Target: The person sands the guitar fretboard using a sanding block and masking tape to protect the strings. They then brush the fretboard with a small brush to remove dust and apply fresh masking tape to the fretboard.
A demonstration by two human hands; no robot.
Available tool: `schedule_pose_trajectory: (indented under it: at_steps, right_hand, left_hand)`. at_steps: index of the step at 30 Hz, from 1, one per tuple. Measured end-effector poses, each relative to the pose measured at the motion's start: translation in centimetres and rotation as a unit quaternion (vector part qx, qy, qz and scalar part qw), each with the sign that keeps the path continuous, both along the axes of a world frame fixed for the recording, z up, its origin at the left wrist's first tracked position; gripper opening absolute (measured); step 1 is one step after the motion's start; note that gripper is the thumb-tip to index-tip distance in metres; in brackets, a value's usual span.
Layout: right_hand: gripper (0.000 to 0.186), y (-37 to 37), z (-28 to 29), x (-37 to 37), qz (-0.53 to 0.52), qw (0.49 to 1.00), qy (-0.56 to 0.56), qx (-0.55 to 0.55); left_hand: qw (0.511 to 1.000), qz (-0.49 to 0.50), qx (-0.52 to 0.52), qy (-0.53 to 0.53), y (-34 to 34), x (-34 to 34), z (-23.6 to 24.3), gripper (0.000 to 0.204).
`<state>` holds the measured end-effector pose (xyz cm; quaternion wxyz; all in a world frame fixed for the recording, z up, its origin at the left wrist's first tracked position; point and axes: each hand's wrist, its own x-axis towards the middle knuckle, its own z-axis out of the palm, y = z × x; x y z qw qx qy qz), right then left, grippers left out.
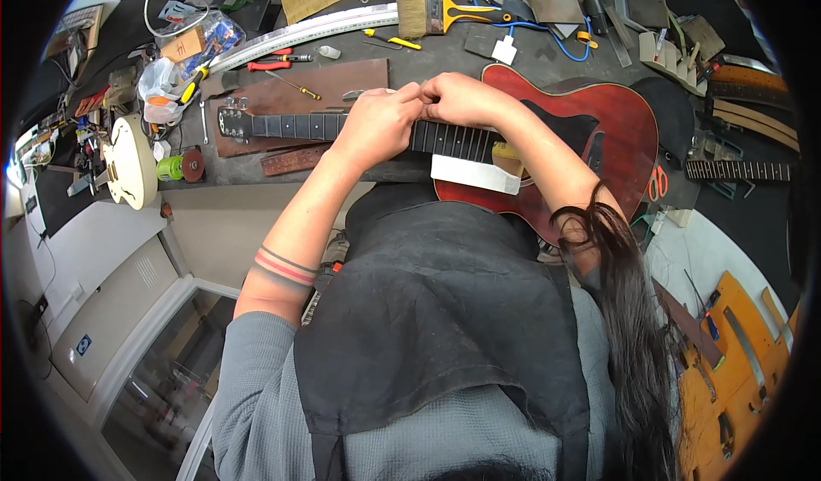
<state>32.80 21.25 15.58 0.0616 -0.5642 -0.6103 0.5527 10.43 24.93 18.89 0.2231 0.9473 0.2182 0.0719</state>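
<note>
A dark red acoustic guitar (631, 143) lies across the bench, its body to the right and its fretboard (291, 126) reaching left to the headstock (233, 123). Over the upper part of the fretboard, my left hand (380, 122) and my right hand (457, 99) meet with fingers closed and fingertips together. Whatever is between those fingers is too small or hidden to make out. A white strip (475, 175) lies beside the fretboard's end, next to a yellowish piece (507, 158) near the soundhole. The black pickguard (560, 130) is partly behind my right forearm.
Under the neck lies a brown leather-like sheet (342, 77). Behind are a wide brush (421, 12), a screwdriver (293, 85), a long metal ruler (316, 30) and blue cables. Orange-handled scissors (658, 183) sit right of the guitar; a cream guitar body (132, 163) stands left.
</note>
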Motion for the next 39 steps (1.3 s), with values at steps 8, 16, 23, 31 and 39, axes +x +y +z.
schedule_pose_trajectory:
  at_steps: [8,16,23,31,39]
  right_hand:
    - [0.024,-0.1,-1.3,0.0,-0.007,1.0,0.018,-0.004]
    - [0.032,1.3,-0.4,1.2,0.067,0.996,0.039,-0.045]
    - [0.035,1.3,-1.4,1.6,0.085,0.994,0.059,-0.044]
    - [0.022,0.3,-0.8,1.8,0.029,0.996,0.086,0.006]
    - [0.036,-0.7,0.3,1.8,-0.012,0.995,0.097,0.019]
  left_hand:
    - [0.997,0.043,0.006,-0.056,1.2,0.0,2.7,0.019]
    - [0.96,0.262,-0.025,-0.097,7.5,-6.1,0.7,0.056]
    - [0.959,0.276,0.023,0.053,8.9,-8.0,-0.9,0.053]
    - [0.972,0.203,-0.116,-0.018,3.3,-1.6,1.1,0.061]
    - [0.872,0.226,-0.427,0.073,1.2,2.5,1.5,0.082]
